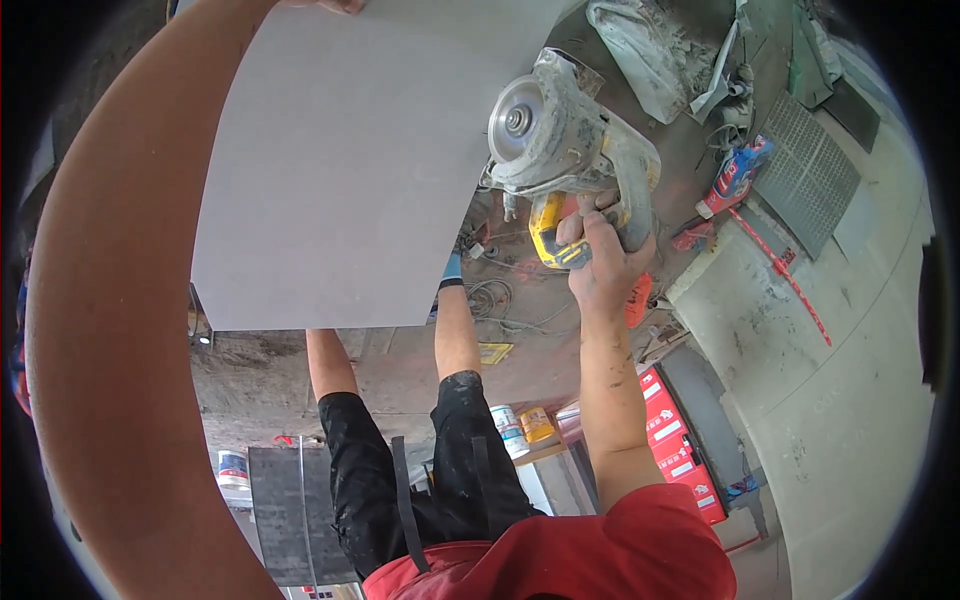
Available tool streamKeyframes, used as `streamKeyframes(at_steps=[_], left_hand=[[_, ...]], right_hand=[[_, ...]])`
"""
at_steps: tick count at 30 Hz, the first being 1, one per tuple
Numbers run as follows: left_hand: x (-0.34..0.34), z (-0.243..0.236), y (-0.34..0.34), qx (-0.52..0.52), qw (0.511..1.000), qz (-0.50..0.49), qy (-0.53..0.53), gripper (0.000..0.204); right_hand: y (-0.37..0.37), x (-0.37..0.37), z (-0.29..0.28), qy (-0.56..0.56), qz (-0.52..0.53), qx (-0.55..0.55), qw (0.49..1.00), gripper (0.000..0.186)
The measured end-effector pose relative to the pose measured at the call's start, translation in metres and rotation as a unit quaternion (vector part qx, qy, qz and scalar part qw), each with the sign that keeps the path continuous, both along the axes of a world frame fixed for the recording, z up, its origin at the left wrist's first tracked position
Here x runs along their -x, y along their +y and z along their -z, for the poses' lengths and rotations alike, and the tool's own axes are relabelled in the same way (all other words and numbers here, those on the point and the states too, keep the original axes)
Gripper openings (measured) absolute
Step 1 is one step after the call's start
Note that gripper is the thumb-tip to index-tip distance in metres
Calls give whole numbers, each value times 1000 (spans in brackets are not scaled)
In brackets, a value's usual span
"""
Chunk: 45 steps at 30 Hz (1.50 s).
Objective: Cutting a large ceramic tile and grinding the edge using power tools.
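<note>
A large pale grey tile point(340, 170) stands on edge in front of me, over my legs in black shorts point(400, 490). My left arm curves up the left side of the view, and my left hand point(325, 5) grips the tile's top edge, only its fingers showing. My right hand point(600, 262) is closed around the handle of a dust-caked handheld disc cutter point(570, 150) with a yellow body. Its round blade point(515, 122) sits at the tile's right edge, touching or nearly touching it.
Tangled cables point(495, 295) lie on the floor past my feet. Two paint cans point(525, 425) and red boxes point(672, 435) sit to the lower right, dark tiles point(290, 510) to the lower left. A metal mesh panel point(810, 170), dusty sacks point(650, 50) and a concrete slab point(800, 340) are on the right.
</note>
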<state>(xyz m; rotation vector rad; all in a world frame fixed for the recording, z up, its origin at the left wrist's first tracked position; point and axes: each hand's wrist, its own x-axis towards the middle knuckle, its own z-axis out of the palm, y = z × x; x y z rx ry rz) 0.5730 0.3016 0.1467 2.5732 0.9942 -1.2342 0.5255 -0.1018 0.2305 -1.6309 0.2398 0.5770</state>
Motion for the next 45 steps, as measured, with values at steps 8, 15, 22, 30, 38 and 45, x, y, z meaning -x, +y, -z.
streamKeyframes(at_steps=[8,15,22,30,38,45], left_hand=[[-9,-12,-13,-11,999,32,28,131],[45,10,101,606,764,-11,-219,134],[-8,-24,-13,27,998,-34,40,138],[-10,-14,-4,27,998,-8,57,133],[34,-12,96,586,774,132,-198,129],[-8,-14,-8,-1,999,-27,31,127]], right_hand=[[-1,-2,0,-1,-8,-5,1000,18],[4,-2,-1,-2,-15,-11,1000,17],[1,-3,0,-16,-25,16,999,17],[4,-1,-1,-7,-17,17,1000,18],[8,-2,-1,-12,-18,13,1000,22],[7,-2,-2,-14,-23,26,999,20]])
